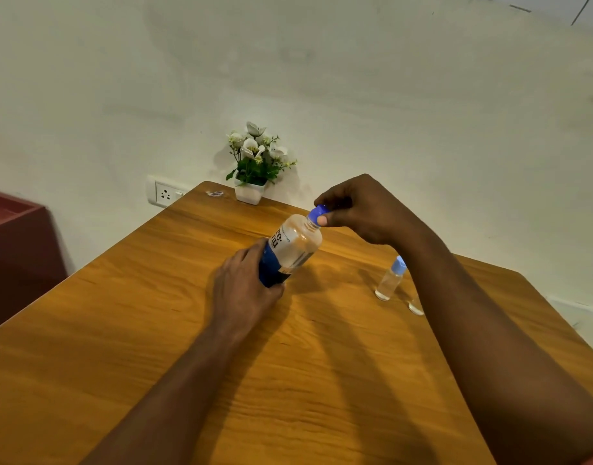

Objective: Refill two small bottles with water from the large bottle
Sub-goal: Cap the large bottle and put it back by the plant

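The left hand [246, 290] grips the large bottle [290, 251] low on its body, tilted above the worktop [154, 330]. The right hand [359, 209] pinches its blue cap [317, 214]. Best hold the body steady while twisting; one small bottle [390, 278] waits just beside the right forearm.

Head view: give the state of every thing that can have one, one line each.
large bottle: tilted, cap on.
blue cap: on the neck, pinched by the right hand.
left hand: grips the large bottle's lower part.
small bottle: upright on the table, capped, untouched.
second small bottle: mostly hidden, only its base shows.
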Motion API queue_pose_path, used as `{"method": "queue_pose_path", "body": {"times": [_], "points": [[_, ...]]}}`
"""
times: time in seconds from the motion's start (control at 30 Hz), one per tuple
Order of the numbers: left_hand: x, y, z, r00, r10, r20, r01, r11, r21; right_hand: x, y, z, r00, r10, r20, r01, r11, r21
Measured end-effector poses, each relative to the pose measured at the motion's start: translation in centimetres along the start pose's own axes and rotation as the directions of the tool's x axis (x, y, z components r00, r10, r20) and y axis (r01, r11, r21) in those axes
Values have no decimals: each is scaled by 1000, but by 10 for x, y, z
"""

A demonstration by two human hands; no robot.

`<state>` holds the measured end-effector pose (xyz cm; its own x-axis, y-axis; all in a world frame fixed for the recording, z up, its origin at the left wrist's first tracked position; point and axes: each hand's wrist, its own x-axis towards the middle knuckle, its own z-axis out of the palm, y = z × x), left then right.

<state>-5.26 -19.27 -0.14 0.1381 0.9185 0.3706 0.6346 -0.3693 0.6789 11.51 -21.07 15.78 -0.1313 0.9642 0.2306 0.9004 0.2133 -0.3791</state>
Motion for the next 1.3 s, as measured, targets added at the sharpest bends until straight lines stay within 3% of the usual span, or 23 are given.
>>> {"method": "queue_pose_path", "body": {"times": [0.27,0.47,0.57,0.67,0.87,1.1,1.3], "points": [[0,1,-1,1000,26,17,-27,999,38,-3,0,2,985,168,-45,-171,982,-79],[-2,2,-1,999,45,24,-46,998,39,-9,-3,-1,953,271,-139,-272,962,14],[-1,2,-1,999,48,26,-49,998,35,-13,2,-8,977,168,-130,-153,981,117],[-2,2,-2,999,52,17,-53,998,40,-16,6,-10,999,33,-5,-32,995,98],[-2,5,-1,999,51,16,-52,997,54,-10,4,-5,999,10,-43,-10,1000,16],[-4,4,0,997,72,20,-74,995,69,-3,2,-3,989,129,-67,-138,979,-151],[-5,7,-2,997,53,52,-54,998,16,-8,-5,12,953,266,-144,-286,948,-141]]}}
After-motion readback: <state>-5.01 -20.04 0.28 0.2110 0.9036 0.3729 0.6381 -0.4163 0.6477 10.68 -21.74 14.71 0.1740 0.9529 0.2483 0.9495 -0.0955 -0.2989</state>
